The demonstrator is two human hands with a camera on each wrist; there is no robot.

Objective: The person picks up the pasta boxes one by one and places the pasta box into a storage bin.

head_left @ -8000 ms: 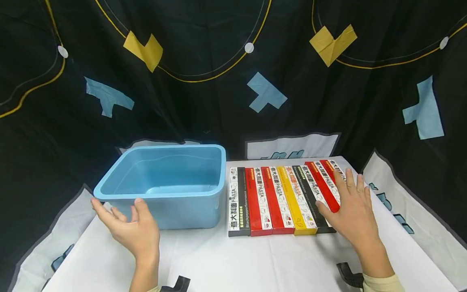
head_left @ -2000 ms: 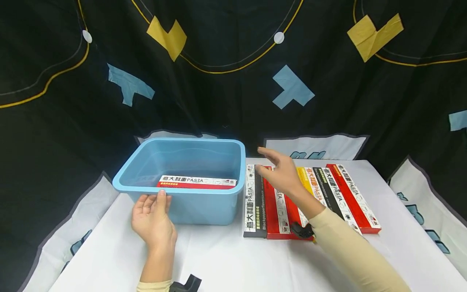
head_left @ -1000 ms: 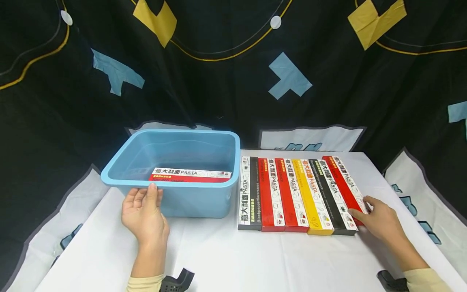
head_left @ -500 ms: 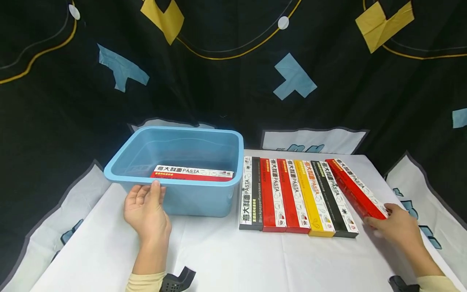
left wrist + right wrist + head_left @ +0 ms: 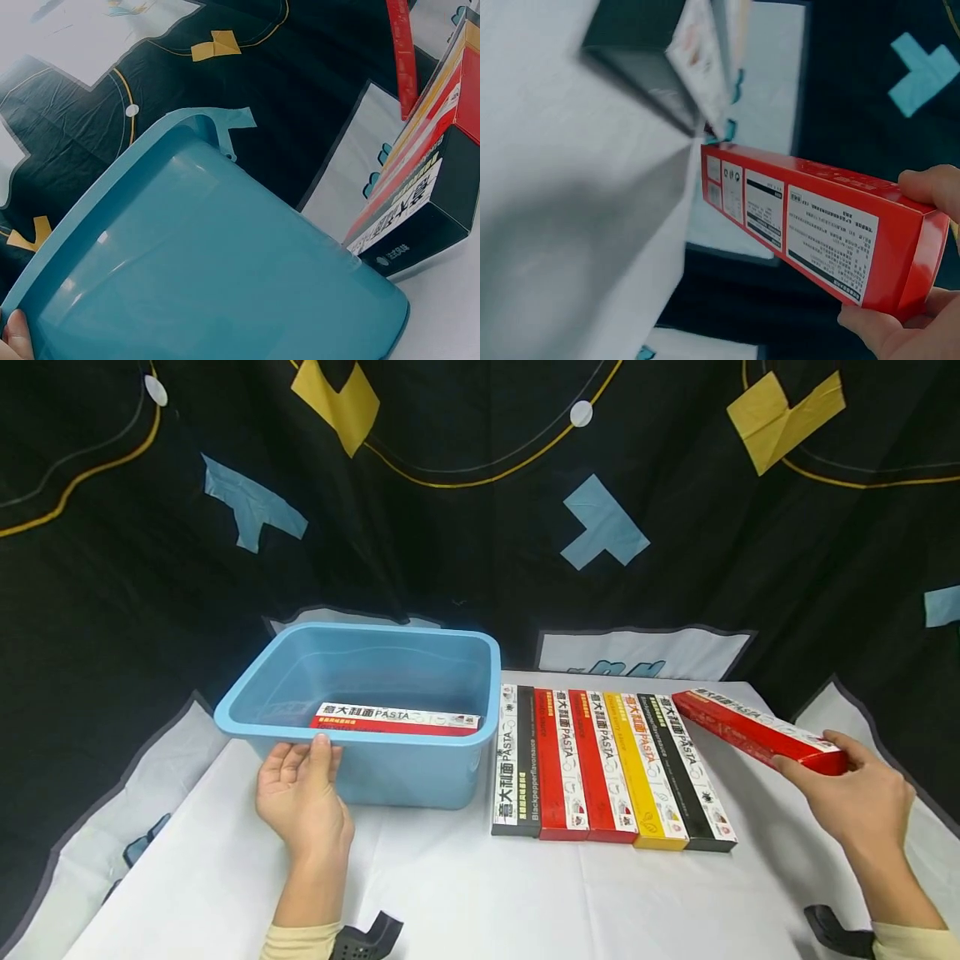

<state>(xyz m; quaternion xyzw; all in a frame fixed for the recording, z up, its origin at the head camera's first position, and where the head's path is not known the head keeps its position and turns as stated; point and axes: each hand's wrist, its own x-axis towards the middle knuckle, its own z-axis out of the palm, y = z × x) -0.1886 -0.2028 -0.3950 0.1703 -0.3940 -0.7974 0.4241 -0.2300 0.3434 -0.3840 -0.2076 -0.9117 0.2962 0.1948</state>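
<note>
My right hand (image 5: 862, 793) grips the near end of a red pasta box (image 5: 765, 731), lifted and tilted above the table's right side. In the right wrist view, thumb and fingers pinch that end of the box, its printed label facing the camera. My left hand (image 5: 303, 793) holds the front rim of a blue plastic basin (image 5: 405, 777), thumb at the rim and fingers curled beneath it. Inside the basin lies another red-and-white pasta box (image 5: 397, 718), partly hidden by the front wall.
Beside the basin, several pasta boxes lie in a row: a black one (image 5: 515, 760) at the left, red ones, a yellow one (image 5: 645, 777) and another black one (image 5: 690, 777) at the right. A white cloth (image 5: 525, 902) covers the table; a dark curtain (image 5: 465, 560) hangs behind.
One red box went from the row into the basin. My right hand then took the rightmost red box by its near end, lifted it and drew it rightward. The left hand now holds the rim.
</note>
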